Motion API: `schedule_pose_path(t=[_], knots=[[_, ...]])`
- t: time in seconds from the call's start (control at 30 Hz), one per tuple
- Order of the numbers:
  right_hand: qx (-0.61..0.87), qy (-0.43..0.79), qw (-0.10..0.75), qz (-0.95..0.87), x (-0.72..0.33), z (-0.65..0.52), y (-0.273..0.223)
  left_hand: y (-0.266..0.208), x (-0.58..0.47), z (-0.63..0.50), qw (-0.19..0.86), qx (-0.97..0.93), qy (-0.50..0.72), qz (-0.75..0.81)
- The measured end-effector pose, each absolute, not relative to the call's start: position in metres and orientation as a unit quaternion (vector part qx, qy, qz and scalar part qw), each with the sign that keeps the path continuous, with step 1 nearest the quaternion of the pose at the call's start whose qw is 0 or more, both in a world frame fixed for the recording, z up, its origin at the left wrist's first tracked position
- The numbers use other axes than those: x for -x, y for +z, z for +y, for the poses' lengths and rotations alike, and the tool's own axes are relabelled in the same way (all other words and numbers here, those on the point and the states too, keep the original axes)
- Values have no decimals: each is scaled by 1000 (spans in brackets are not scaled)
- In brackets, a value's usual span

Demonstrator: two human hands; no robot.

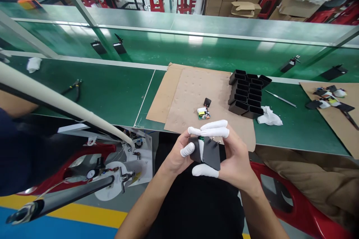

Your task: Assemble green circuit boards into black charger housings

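In front of my lap, above the bench's front edge, both hands hold a black plastic adapter housing. My left hand is closed on its left side, thumb on the near face. My right hand grips its right side, with fingers along the top and thumb underneath. White finger cots cover the thumbs and several fingers. A white piece and a bit of green board show in the gap of the housing; small metal prongs stick out at its upper right. Beyond the hands, a small circuit board with a black square plate rests on the cardboard sheet.
Several black sleeve cases stand grouped on the cardboard's right, beside a crumpled white cloth and a thin metal tool. More boards lie far right. Pliers and a pale pole are left, near another person's arm.
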State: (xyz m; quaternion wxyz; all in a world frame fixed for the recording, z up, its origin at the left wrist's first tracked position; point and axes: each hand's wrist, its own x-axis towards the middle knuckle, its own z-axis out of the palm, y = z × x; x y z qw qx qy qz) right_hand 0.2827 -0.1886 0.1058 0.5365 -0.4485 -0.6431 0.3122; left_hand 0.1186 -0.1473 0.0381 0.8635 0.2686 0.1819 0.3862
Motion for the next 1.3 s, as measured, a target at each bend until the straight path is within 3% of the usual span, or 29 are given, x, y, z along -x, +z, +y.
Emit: schedule_pose_path(t=[0.33, 0.47, 0.67, 0.73, 0.87, 0.93, 1.07, 1.3], knots=[[471, 412, 462, -628, -299, -196, 87, 43, -127, -158, 917, -132, 351, 135], [444, 483, 499, -566, -302, -189, 77, 50, -124, -158, 924, -109, 324, 171], [367, 608, 505, -490, -307, -178, 60, 65, -110, -162, 897, -232, 281, 249], [364, 627, 521, -450, -306, -179, 51, 66, -101, -164, 844, -323, 301, 304], [403, 618, 557, -382, -301, -181, 41, 60, -81, -163, 626, -519, 442, 378], [422, 611, 551, -382, -297, -181, 43, 56, -73, -161, 583, -581, 439, 360], [442, 588, 544, -404, -286, -181, 56, 53, -71, -157, 593, -597, 415, 345], [384, 498, 576, -523, -288, -193, 58, 55, -81, -155, 705, -452, 448, 313]])
